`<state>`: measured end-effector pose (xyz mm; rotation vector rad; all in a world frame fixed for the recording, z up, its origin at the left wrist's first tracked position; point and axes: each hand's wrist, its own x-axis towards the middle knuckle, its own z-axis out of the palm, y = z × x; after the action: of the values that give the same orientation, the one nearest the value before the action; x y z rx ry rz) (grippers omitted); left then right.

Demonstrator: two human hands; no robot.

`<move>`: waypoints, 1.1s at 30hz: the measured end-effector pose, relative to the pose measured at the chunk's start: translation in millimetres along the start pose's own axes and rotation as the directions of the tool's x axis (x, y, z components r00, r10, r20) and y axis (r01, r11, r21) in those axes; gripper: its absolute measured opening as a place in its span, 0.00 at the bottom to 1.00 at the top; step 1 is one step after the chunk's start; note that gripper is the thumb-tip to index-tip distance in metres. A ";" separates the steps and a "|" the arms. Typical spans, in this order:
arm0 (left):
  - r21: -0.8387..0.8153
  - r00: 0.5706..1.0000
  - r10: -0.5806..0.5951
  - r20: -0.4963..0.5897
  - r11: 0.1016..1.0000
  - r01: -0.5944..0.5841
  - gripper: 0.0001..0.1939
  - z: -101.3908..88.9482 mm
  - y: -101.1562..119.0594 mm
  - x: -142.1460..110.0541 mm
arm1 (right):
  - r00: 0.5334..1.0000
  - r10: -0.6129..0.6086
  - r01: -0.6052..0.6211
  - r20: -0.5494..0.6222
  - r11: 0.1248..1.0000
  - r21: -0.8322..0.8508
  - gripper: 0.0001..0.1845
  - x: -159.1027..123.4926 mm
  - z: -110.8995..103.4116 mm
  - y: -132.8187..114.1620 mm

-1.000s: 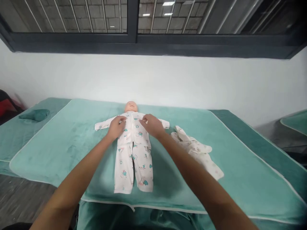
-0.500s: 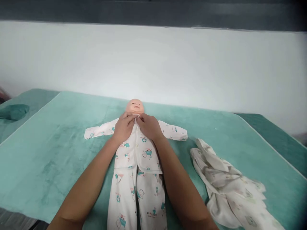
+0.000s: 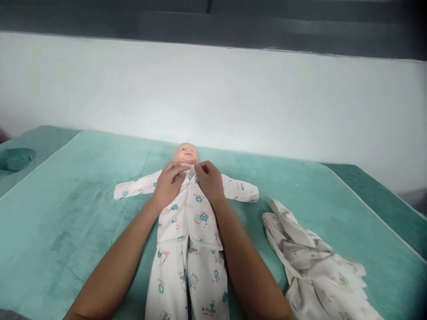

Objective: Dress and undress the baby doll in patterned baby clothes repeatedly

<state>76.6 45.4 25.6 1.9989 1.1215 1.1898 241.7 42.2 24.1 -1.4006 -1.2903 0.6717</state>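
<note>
A baby doll (image 3: 185, 154) lies on its back with its head away from me and its arms spread. It wears a white printed baby jacket (image 3: 203, 226) and matching pants (image 3: 167, 284). At the neckline, my left hand (image 3: 169, 186) has its fingers closed on one collar edge. Opposite it, my right hand (image 3: 211, 181) pinches the other side of the collar. A small gap shows between the two edges at the neck. Farther down, the jacket front lies together, with a button (image 3: 188, 206) at mid-chest.
A crumpled white printed cloth (image 3: 320, 262) lies to the right of the doll. Beneath everything is a green padded cover (image 3: 83, 213) with pale edging. A white wall (image 3: 233, 98) stands behind, and a darker green round hollow (image 3: 16, 159) is at far left.
My hands have moved slightly apart at the collar, so the neckline shows between them. The whole view has shifted a little, with the doll lower in it.
</note>
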 end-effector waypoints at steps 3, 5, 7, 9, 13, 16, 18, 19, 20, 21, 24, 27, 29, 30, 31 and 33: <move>-0.012 0.996 0.058 0.072 0.998 -0.057 0.09 -5.5 0.6 -3.7 | 0.989 -0.149 0.149 0.011 0.988 0.030 0.07 -8.1 -3.0 -0.5; -0.018 0.987 0.082 0.137 0.997 -0.080 0.08 -9.8 0.7 -6.5 | 0.981 -0.175 0.172 0.084 0.984 0.041 0.09 -15.0 -6.9 -1.5; -0.035 0.977 0.085 0.194 0.996 -0.080 0.09 -13.7 0.6 -8.8 | 0.980 -0.163 0.159 0.111 0.987 0.037 0.08 -22.1 -11.1 -2.5; -0.049 0.970 0.082 0.230 0.996 -0.073 0.10 -16.7 -0.1 -10.6 | 0.976 -0.192 0.191 0.108 0.981 0.013 0.08 -29.3 -14.6 -4.1; -0.077 0.958 0.083 0.274 0.995 -0.064 0.11 -21.3 -2.2 -11.8 | 0.961 -0.204 0.206 0.188 0.979 0.008 0.10 -42.2 -18.1 -9.6; -0.094 0.946 0.081 0.314 0.994 -0.053 0.12 -25.4 -2.9 -11.1 | 0.959 -0.151 0.140 0.240 0.988 0.060 0.10 -46.7 -18.5 -12.4; -0.101 0.931 0.089 0.354 0.993 -0.057 0.11 -28.3 -2.6 -10.6 | 0.961 -0.128 0.105 0.243 0.989 0.105 0.09 -46.6 -18.4 -12.0; -0.103 0.924 0.095 0.371 0.993 -0.061 0.11 -29.5 -2.3 -10.4 | 0.963 -0.121 0.091 0.241 0.987 0.130 0.09 -46.1 -18.5 -11.3; -0.103 0.920 0.098 0.379 0.993 -0.064 0.11 -30.3 -1.9 -10.3 | 0.964 -0.115 0.080 0.240 0.985 0.151 0.09 -45.4 -18.6 -10.4; -0.100 0.919 0.096 0.382 0.993 -0.063 0.10 -30.5 -1.6 -10.4 | 0.964 -0.110 0.071 0.243 0.984 0.164 0.09 -44.8 -18.8 -9.5; -0.081 0.932 0.089 0.352 0.995 -0.064 0.10 -27.5 -0.7 -11.3 | 0.953 -0.112 0.064 0.282 0.983 0.173 0.09 -44.3 -20.3 -7.9; -0.059 0.950 0.099 0.297 0.995 -0.085 0.10 -21.2 -0.4 -12.6 | 0.940 -0.133 0.076 0.315 0.980 0.186 0.10 -44.4 -22.9 -7.1; -0.048 0.963 0.094 0.251 0.995 -0.084 0.10 -18.4 -0.1 -13.4 | 0.934 -0.135 0.058 0.330 0.971 0.232 0.11 -44.0 -25.4 -6.5; -0.050 0.969 0.089 0.232 0.996 -0.079 0.11 -18.2 0.1 -13.7 | 0.930 -0.132 0.043 0.343 0.966 0.256 0.12 -43.6 -27.1 -6.7; -0.063 0.972 0.086 0.221 0.995 -0.074 0.11 -19.3 0.5 -13.9 | 0.925 -0.129 0.030 0.357 0.962 0.270 0.13 -43.2 -29.1 -7.4; -0.116 0.969 0.092 0.231 0.991 -0.066 0.09 -25.3 2.0 -14.1 | 0.915 -0.132 0.036 0.382 0.968 0.249 0.15 -42.9 -34.0 -11.1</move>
<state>51.2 33.2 32.6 2.0548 0.8498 0.9958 257.8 -10.5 33.3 -1.0361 -1.5176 1.0538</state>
